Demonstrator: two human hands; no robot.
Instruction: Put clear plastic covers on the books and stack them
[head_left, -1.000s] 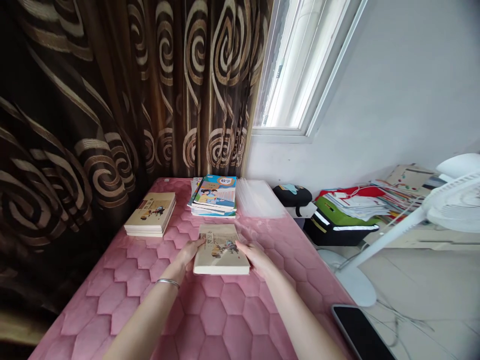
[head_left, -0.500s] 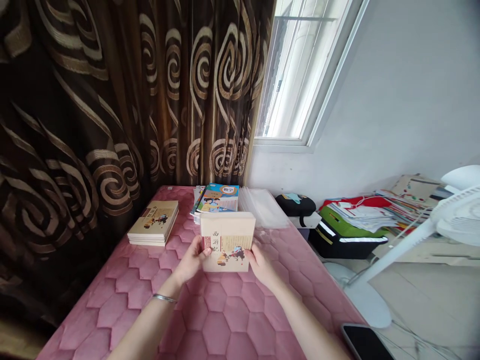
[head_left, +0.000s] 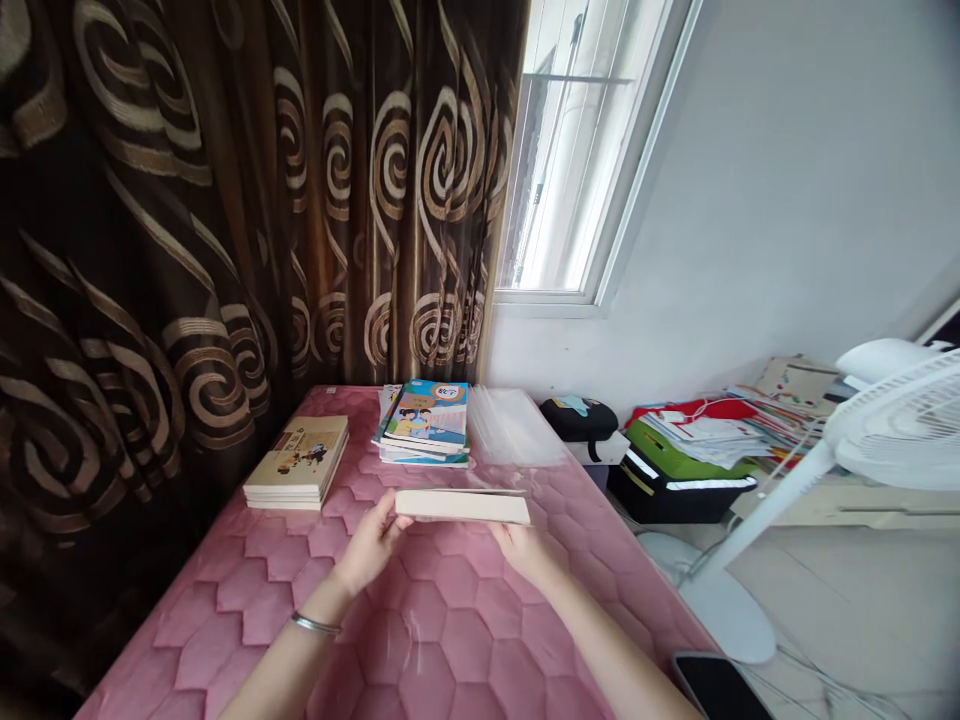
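Observation:
A cream-coloured book (head_left: 462, 506) is held above the pink mattress, tipped so that mostly its pale edge faces me and its front cover is hidden. My left hand (head_left: 373, 545) grips its left end, and my right hand (head_left: 519, 548) holds the lower right side. Some of the fingers are hidden behind or under the book. To the left lies a stack of similar cream books (head_left: 297, 462). Beyond the held book sits a pile of textbooks (head_left: 426, 422) with a blue illustrated cover on top. Clear plastic sheets or sleeves (head_left: 517, 430) lie beside that pile.
The pink quilted mattress (head_left: 420, 640) fills the foreground, with a dark phone-like device (head_left: 716, 685) at its near right edge. A white fan (head_left: 772, 510), a black-and-green storage box (head_left: 675, 470) and a black case (head_left: 581, 418) stand to the right. A patterned curtain (head_left: 337, 200) hangs behind.
Both hands have tilted the book from cover facing me to edge facing me. The view has shifted slightly; the stacks on the mattress stay in place.

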